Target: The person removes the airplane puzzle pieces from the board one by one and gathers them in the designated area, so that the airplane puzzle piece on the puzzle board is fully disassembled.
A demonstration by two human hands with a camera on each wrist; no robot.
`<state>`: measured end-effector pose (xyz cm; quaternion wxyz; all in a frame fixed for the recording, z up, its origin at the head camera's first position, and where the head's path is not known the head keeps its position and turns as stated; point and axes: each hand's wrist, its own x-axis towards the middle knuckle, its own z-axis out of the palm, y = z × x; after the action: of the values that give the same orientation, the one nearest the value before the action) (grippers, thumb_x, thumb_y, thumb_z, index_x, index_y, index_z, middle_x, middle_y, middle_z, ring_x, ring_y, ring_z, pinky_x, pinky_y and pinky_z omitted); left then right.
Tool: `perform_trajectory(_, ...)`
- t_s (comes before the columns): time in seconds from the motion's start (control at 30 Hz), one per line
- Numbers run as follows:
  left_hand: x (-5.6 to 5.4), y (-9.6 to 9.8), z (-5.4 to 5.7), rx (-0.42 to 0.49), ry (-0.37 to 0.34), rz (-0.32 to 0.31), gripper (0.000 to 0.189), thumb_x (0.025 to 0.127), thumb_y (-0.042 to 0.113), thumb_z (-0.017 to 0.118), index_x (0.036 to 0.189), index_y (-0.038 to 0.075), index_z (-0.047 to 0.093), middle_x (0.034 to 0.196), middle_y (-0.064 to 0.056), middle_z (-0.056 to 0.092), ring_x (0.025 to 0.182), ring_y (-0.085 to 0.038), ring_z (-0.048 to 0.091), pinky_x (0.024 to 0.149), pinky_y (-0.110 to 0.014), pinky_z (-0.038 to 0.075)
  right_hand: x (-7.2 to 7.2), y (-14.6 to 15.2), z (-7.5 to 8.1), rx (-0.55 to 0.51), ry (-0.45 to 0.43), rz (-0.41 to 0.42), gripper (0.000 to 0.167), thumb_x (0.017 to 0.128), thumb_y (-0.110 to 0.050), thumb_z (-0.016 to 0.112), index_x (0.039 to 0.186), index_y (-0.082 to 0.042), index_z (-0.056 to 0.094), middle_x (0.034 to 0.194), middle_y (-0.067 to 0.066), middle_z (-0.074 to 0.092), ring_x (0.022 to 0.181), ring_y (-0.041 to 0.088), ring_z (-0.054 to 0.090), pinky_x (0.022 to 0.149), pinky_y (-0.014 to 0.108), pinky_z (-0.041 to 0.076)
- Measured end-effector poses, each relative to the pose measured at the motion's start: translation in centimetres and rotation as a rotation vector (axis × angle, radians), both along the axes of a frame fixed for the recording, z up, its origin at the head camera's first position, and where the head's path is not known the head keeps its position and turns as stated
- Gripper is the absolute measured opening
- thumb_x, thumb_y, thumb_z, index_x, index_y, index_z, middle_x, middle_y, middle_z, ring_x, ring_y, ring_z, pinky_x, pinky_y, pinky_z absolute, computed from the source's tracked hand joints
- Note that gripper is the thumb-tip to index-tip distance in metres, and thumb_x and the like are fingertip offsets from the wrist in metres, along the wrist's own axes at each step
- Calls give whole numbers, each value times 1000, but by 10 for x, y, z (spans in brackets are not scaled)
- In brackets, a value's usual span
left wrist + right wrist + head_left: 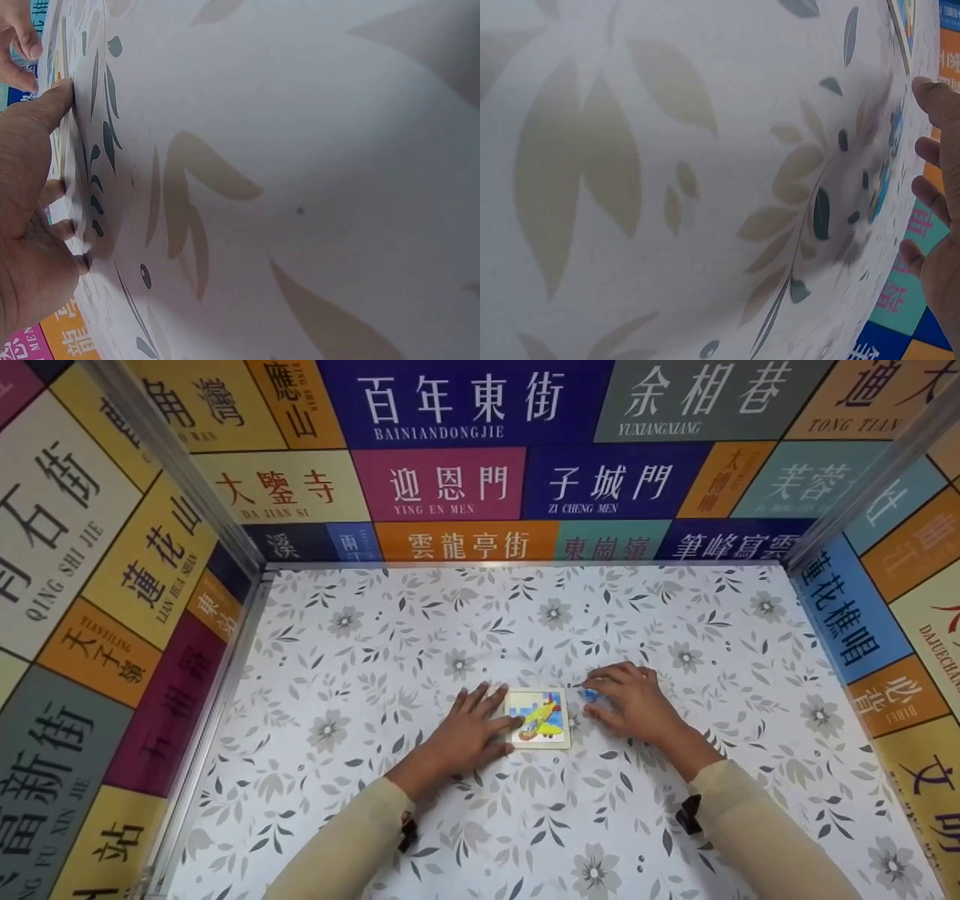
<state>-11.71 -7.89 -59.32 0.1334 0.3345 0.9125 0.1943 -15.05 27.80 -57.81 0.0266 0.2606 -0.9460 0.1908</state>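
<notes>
A small square picture puzzle (551, 714) in a pale frame lies on the table, showing a yellow airplane with a red tail on blue. A pale patch shows at its upper left. My left hand (463, 733) lies along its left side, thumb and forefinger resting on the frame and picture, the other fingers spread on the tabletop. Just right of the puzzle, my right hand (637, 706) hovers with bent, parted fingers over blue puzzle pieces (591, 694). In the right wrist view, the blue pieces (883, 191) lie on the table beside the fingertips, with a gap between.
The table (360, 810) wears a white covering with grey leaves and flowers. Upright panels with colourful street-name signs (457, 484) enclose the back and both sides. Dark bands (689, 814) are strapped round both sleeved wrists.
</notes>
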Motion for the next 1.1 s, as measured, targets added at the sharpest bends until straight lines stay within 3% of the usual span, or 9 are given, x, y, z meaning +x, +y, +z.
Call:
perform_trajectory(0.37,-1,-1,1,9,-7,4,53,115,51,53,163,29,57,185,-17,21,172,-49,14,136,-73,15,8,-29,-3,-19,-16,105,42,101,-39,82,138,-19,78,141,6,73,133,34,62,108,73,42)
perform_trajectory(0.57,-2,0,1,14,-12,2,51,114,49,56,162,31,57,185,-16,21,172,-49,15,136,-73,15,10,-39,-8,-37,8,140,42,99,-39,84,137,-20,79,141,7,74,130,34,64,105,77,44)
perform_trajectory(1.1,-3,2,10,-112,65,-31,59,113,56,54,170,42,44,186,-1,23,171,-44,23,133,-70,27,10,-47,-11,-39,-51,124,46,99,-37,84,140,-18,76,147,9,70,135,37,64,108,71,42)
